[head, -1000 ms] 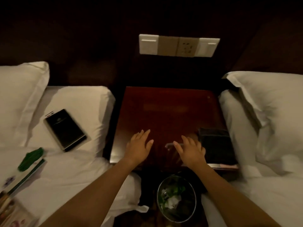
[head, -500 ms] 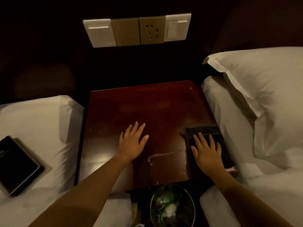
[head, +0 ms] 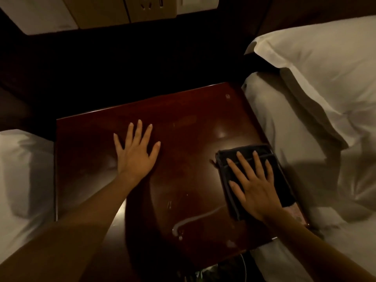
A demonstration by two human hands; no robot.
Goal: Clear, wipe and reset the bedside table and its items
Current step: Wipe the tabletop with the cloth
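The dark red wooden bedside table (head: pixel 189 127) fills the middle of the view, its glossy top bare except for a folded dark cloth (head: pixel 227 159) near its right edge. My right hand (head: pixel 254 184) lies flat on that cloth with fingers straight and spread. My left hand (head: pixel 136 151) rests flat on the bare wood left of centre, fingers spread. A pale wet streak (head: pixel 195 219) curves across the front of the tabletop between my forearms.
White pillows and bedding flank the table: one bed on the right (head: pixel 317 82), another on the left (head: pixel 22 171). A switch and socket panel (head: pixel 101 11) sits on the dark wall behind. The bin's rim (head: pixel 205 274) peeks out below the table's front edge.
My right hand moved right from the bare wood onto the dark cloth and now lies flat on it. My left hand slid further onto the tabletop. The view came closer and shifted right.
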